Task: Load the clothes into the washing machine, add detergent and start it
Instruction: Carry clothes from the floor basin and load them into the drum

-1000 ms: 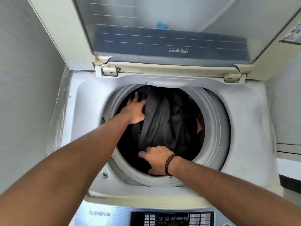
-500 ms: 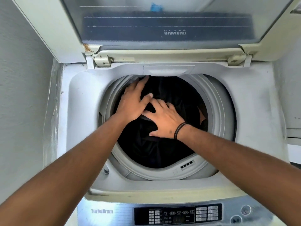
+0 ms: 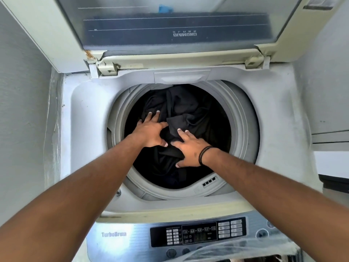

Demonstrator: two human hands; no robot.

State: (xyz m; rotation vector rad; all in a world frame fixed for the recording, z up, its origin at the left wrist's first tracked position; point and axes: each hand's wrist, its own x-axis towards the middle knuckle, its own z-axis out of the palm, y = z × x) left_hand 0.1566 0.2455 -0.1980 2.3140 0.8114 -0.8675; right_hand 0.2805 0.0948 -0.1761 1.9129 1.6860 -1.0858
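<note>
Rim: drum ring point(image 3: 243, 118) circles both hands; lid point(image 3: 175, 25) up behind.
Clothes: dark clothes point(image 3: 198, 110) inside drum.
Fingers: left hand point(image 3: 151, 132) & right hand point(image 3: 190, 148) flat, spread, pressing cloth (no grip).

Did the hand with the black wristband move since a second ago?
Yes. The right hand with the black wristband has moved from the near edge of the round grey drum rim toward the middle of the opening, onto the dark clothes.

1 white top-load washing machine point(image 3: 279, 114), 1 raised glass lid point(image 3: 175, 25) at 12 o'clock, 1 heap black clothes point(image 3: 196, 110) centre, 2 bare hands, 1 black wristband point(image 3: 204, 154).
</note>
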